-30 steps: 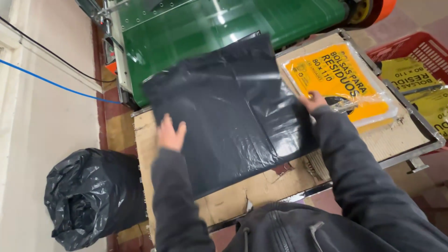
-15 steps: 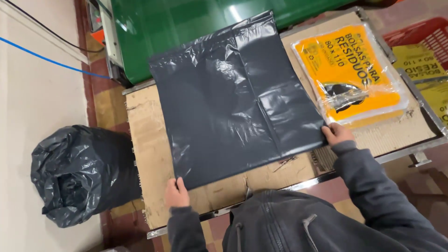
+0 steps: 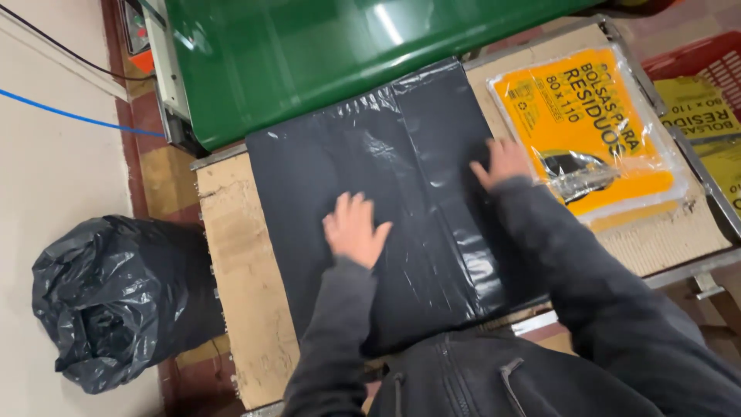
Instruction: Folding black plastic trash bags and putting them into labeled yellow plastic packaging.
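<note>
Table (image 3: 231,293) topped with worn brown cardboard, bare along the strip out past the left hand's (image 3: 356,230) little finger. Black plastic bag (image 3: 386,154) spread flat on it, directly under the fingers of both hands, reaching well beyond the fingertips to the table's far edge. Yellow packet of bags (image 3: 587,123) lying flat just beside the right hand's (image 3: 502,161) fingers, on their outer side, with bare cardboard showing nearer than it.
</note>
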